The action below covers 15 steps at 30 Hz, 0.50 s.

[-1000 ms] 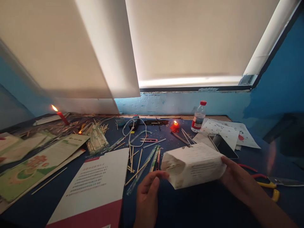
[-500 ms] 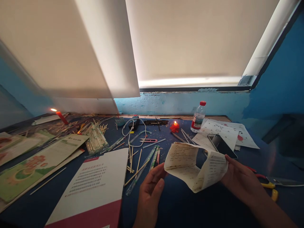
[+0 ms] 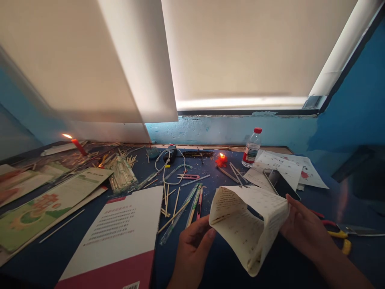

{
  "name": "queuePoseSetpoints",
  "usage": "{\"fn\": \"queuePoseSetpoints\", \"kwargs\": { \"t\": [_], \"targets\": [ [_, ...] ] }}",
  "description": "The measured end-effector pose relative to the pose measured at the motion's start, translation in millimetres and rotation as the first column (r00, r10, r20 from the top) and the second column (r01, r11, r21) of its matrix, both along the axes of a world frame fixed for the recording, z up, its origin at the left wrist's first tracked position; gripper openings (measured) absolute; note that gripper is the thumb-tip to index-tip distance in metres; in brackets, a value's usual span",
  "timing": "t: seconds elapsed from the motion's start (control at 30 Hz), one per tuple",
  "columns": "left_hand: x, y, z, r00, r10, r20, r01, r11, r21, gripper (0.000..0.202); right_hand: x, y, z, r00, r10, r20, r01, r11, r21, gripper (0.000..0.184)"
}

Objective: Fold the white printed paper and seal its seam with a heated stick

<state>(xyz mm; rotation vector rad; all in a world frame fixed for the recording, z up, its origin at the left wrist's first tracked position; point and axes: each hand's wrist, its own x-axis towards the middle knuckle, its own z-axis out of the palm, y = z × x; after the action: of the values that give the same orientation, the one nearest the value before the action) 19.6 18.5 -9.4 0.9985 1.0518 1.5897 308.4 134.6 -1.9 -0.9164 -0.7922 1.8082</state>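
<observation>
A printed white paper sheet (image 3: pixel 245 224) is bent into a loop above the dark blue table (image 3: pixel 225 269), its lower edge hanging toward me. My left hand (image 3: pixel 192 253) pinches its left edge with thumb and fingers. My right hand (image 3: pixel 303 233) grips its right edge. A black phone (image 3: pixel 281 184) lies on papers just beyond my right hand.
A lit red tealight candle (image 3: pixel 221 159) and a water bottle (image 3: pixel 252 147) stand further back. A second red candle (image 3: pixel 76 145) burns at the far left. Wooden sticks (image 3: pixel 176 206), a white cable (image 3: pixel 168 164), a white-and-red booklet (image 3: pixel 120 237) and yellow-handled pliers (image 3: pixel 339 237) lie around.
The sheet was closed into a flattened tube; it has opened and its lower part has dropped down toward me. Both hands stayed on its ends.
</observation>
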Motion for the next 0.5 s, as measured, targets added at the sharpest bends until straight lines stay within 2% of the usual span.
{"fn": "queuePoseSetpoints", "kwargs": {
  "t": [0.07,0.2,0.37,0.5],
  "targets": [
    [-1,0,-0.1,1.0,-0.007,-0.016,0.007,1.0,0.01,0.029,-1,-1,1.8,1.0,-0.006,0.002,0.006,1.0,-0.006,0.027],
    [-1,0,-1.5,0.999,-0.041,-0.026,0.042,0.999,0.021,0.03,-3,-1,4.2,0.999,0.032,-0.016,-0.033,0.994,-0.104,0.029],
    [-2,-2,-1.5,0.996,-0.084,-0.01,0.084,0.996,0.028,0.032,-3,-1,5.2,0.999,0.006,-0.033,-0.009,0.994,-0.107,0.029],
    [-2,-2,2.2,0.99,-0.137,-0.037,0.139,0.989,0.058,0.031,-5,-4,12.3,1.0,0.011,-0.01,-0.013,0.986,-0.166,0.035]
  ]
}}
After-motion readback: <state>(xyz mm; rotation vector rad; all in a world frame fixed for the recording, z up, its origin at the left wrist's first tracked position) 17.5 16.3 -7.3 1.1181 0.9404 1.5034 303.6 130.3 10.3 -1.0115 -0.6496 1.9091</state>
